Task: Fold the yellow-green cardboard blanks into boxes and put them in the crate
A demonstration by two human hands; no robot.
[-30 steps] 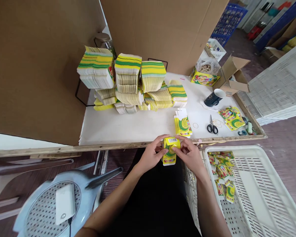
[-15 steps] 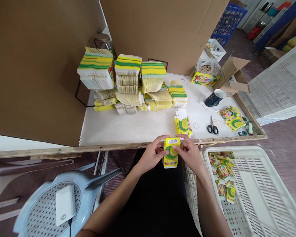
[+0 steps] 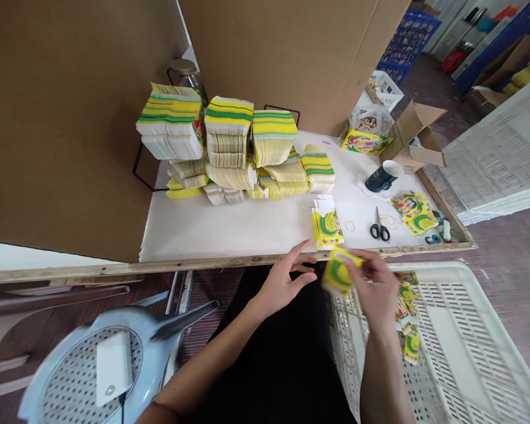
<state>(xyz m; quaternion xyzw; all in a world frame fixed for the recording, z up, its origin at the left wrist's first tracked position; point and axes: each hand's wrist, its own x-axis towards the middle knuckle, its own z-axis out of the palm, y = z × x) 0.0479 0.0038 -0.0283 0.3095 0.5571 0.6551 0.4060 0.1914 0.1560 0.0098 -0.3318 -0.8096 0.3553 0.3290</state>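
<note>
A small yellow and green crayon box [image 3: 339, 270], blurred by motion, is pinched in my right hand [image 3: 375, 288]. That hand is over the near left part of the white plastic crate [image 3: 463, 272]. My left hand [image 3: 287, 280] holds nothing, its fingers apart and slightly curled, just in front of the table's wooden edge. Beyond my hands, flat unfolded boxes [image 3: 327, 224] lie in a small pile near that edge. Several similar small boxes [image 3: 411, 344] rest in the crate, partly hidden behind my right hand and forearm.
Tall stacks of flat cartons [image 3: 229, 132] stand at the back of the white table [image 3: 229, 232]. To the right are scissors [image 3: 380, 227], a dark mug [image 3: 383, 176] and an open cardboard box [image 3: 417, 141]. A blue stool [image 3: 92, 365] bearing a white power bank [image 3: 115, 368] stands at lower left.
My left hand has let go of the crayon box. My right hand has carried it to the right, toward the crate, tilting it on the way.
</note>
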